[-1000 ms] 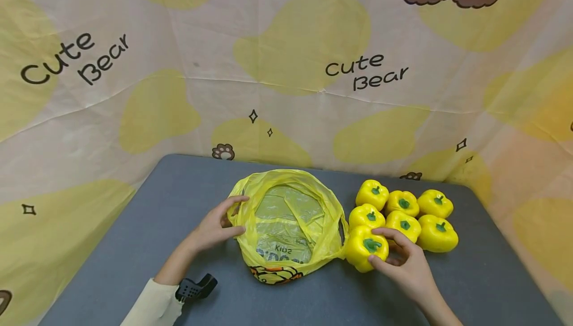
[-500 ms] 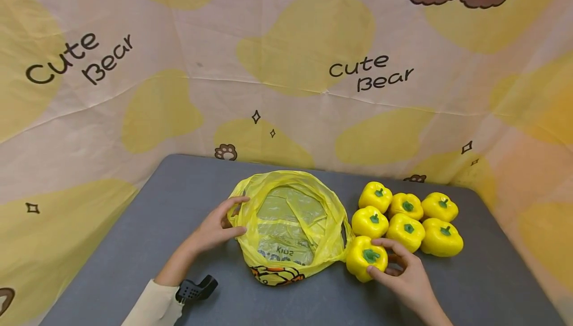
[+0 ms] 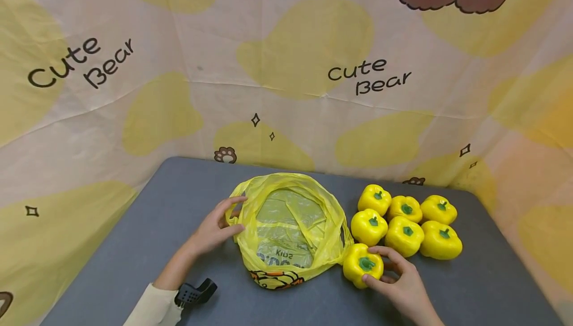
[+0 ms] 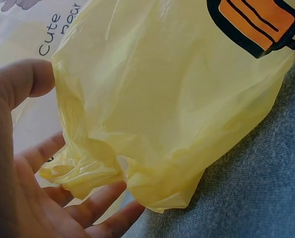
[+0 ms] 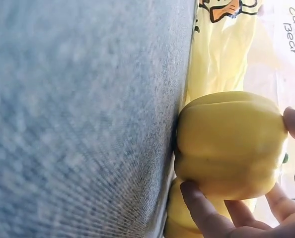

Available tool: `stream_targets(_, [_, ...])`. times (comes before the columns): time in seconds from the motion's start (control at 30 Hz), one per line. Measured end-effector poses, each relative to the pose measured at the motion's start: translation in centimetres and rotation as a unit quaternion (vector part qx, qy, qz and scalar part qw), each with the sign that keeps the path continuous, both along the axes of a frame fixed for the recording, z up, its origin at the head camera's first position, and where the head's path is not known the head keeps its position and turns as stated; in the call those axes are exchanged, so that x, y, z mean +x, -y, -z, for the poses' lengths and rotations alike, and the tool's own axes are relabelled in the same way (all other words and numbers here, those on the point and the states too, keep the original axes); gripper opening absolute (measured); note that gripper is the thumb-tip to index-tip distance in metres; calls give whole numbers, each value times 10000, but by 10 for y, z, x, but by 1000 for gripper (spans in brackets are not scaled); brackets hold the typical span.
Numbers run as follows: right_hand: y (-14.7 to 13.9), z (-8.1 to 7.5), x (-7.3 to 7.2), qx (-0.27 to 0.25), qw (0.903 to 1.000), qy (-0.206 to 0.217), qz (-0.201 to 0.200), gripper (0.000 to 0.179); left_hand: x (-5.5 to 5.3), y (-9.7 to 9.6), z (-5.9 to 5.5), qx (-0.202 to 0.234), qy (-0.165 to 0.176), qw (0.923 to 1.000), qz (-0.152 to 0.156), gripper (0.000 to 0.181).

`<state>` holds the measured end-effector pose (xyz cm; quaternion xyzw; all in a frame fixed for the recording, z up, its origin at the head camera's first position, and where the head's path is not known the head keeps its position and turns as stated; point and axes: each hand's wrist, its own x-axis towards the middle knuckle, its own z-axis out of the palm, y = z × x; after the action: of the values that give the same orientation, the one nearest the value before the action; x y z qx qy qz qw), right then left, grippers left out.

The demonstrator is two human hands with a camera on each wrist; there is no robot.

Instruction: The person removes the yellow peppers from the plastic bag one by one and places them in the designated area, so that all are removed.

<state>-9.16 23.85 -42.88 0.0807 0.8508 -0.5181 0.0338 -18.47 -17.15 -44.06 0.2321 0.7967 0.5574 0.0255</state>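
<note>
A yellow plastic bag (image 3: 293, 264) stands on the table with its mouth spread wide; nothing but its own lining shows inside. My left hand (image 3: 216, 227) rests at the bag's left rim, thumb and fingers apart. In the left wrist view the thumb (image 4: 40, 78) touches the bag's edge and several fingers lie under its gathered handle. My right hand (image 3: 400, 281) holds a yellow bell pepper (image 3: 358, 262) between thumb and fingers, beside the bag's right handle. The right wrist view shows this bell pepper (image 5: 232, 144) low at the table surface; whether it touches is unclear.
Several more yellow bell peppers (image 3: 405, 236) with green stems stand in two rows right of the bag, behind my right hand. They rest on a grey table (image 3: 147, 246). A printed cloth (image 3: 286, 67) hangs behind the table.
My right hand has drawn its bell pepper a short way toward me, apart from the grouped peppers. The left hand and the bag stay nearly still; the head view shifts slightly.
</note>
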Motion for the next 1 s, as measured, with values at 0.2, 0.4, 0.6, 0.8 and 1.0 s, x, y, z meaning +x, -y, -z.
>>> stream_targets(0.2, [1,2,-1,-4,9999,-102,-82,58,-2,3,1,55,-97,9999,-49,58])
stream_targets(0.4, [0,1,-1,134,9996,-100,-223,60,-3,7,3,92,-24,9998,-170,56])
stream_targets(0.6, [-1,0,-3,110,9991,-209,-340,60,0,10,3,103,-7,9997,-225,55])
stream_targets(0.8, [0,-1,-3,58,9992,-158,-351,61,2,11,3,120,-54,9996,-257,54])
stream_targets(1.0, [-5,-10,1,537,9975,-220,-396,61,4,12,-1,-20,-163,9989,-444,53])
